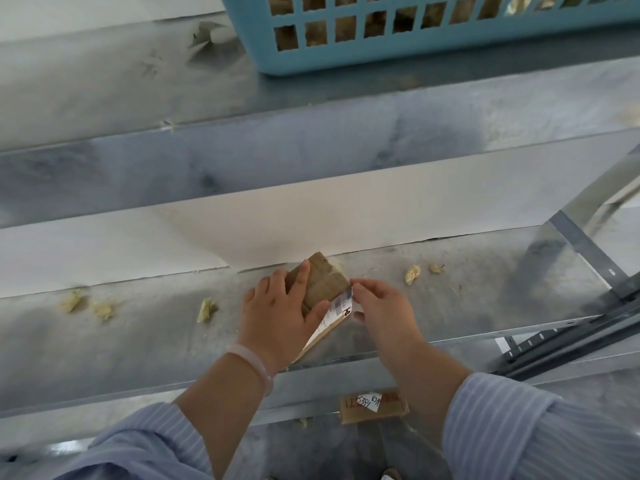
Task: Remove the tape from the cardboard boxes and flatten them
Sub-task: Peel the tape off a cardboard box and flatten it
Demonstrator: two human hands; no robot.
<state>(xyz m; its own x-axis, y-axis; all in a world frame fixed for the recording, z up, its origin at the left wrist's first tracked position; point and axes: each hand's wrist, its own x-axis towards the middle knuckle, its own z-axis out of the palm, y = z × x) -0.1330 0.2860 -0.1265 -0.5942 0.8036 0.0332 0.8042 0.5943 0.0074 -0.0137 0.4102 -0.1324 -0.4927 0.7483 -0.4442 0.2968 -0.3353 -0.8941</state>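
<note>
We had the metal shelf (138,341) in front of us, and on it lay the small cardboard box (329,282), the landmark for everything else. The blue basket (311,60) stood well beyond the box, on a higher level. The box's long axis ran away from us, its far end leaning a little right and its near end at the shelf's front edge.

Our left hand (277,306) lay across the box's left side, fingers fairly straight, pressing it down. Our right hand (384,303), just right of the box, pinched the edge of the barcode label (341,308) on its right face. Since the label faced that hand, we judged the peel would go rightward, away from the box. Tape scraps (412,274) lay on both sides of the box.
</note>
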